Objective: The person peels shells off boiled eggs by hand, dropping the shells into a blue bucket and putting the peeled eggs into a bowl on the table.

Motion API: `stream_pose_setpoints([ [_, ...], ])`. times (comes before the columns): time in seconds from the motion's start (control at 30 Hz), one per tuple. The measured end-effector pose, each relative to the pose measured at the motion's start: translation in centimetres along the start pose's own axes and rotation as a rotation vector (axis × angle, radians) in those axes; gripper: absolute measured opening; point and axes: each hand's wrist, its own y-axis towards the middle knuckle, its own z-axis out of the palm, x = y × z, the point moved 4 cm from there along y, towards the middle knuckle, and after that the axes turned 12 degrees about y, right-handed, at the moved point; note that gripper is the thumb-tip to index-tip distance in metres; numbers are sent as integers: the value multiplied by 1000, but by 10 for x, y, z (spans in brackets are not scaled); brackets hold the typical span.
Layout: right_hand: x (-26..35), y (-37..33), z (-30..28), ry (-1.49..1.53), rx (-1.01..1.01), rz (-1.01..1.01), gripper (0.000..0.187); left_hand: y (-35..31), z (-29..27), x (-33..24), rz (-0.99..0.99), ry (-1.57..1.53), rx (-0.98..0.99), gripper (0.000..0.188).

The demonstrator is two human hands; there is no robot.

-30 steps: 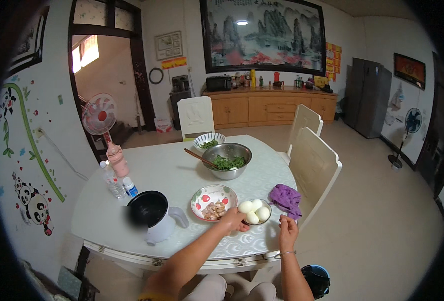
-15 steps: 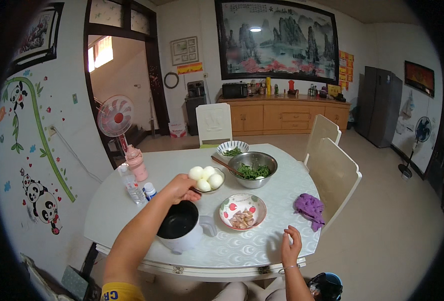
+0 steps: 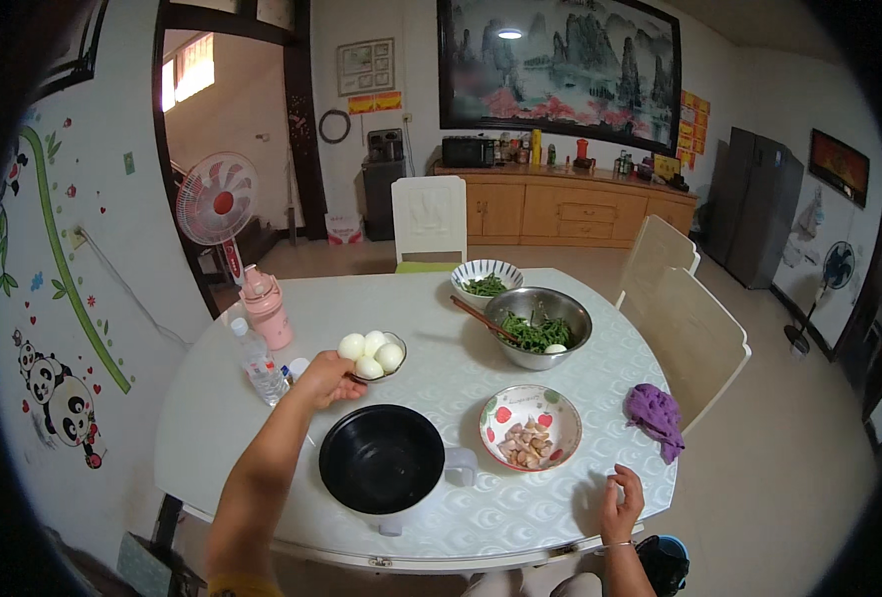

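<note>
My left hand [image 3: 329, 381] is closed on the near left rim of a small clear bowl [image 3: 401, 350] piled with several peeled boiled eggs [image 3: 369, 348]. Part of the rim is hidden behind the fingers. Just nearer to me stands a white electric pot [image 3: 381, 463] with a black inside and a handle on its right. My right hand [image 3: 621, 505] hovers at the table's front right edge, fingers loosely bent and holding nothing. The closest dish to it is a strawberry-patterned bowl [image 3: 530, 423] with pinkish-tan pieces [image 3: 527, 445] in it.
Farther back are a steel bowl [image 3: 570, 343] of greens with a white egg and brown chopsticks, and a striped bowl [image 3: 488, 283] of greens. A pink bottle [image 3: 266, 308] and a clear water bottle [image 3: 259, 365] stand at the left. A purple cloth [image 3: 656, 418] lies by the right edge.
My left hand has shifted the bowl of eggs leftward, away from the steel bowl and closer to the bottles. My right hand stays near the front right edge. The whole view has tilted down slightly.
</note>
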Motion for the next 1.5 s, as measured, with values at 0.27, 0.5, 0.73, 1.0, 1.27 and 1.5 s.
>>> stream_pose_setpoints([
  [0.27, 1, 1, 4, -77, 20, -4, 6, 43, 6, 46, -33, -61, -21, 28],
  [0.5, 5, 2, 10, -135, 44, -15, 6, 93, 9, 81, -76, -88, -27, 31],
  [0.73, 12, 3, 14, -122, 59, -13, 7, 116, 6, 98, -32, -127, -22, 29],
  [1.0, 4, 2, 12, -153, 84, -30, 8, 132, 11, 102, -25, -164, 17, 29],
  [1.27, 1, 1, 10, -133, 91, -24, 10, 112, 11, 99, -9, -208, 93, 30],
  [1.5, -6, 0, 11, -115, 98, -74, 12, 4, -13, 76, 115, -99, -97, 43],
])
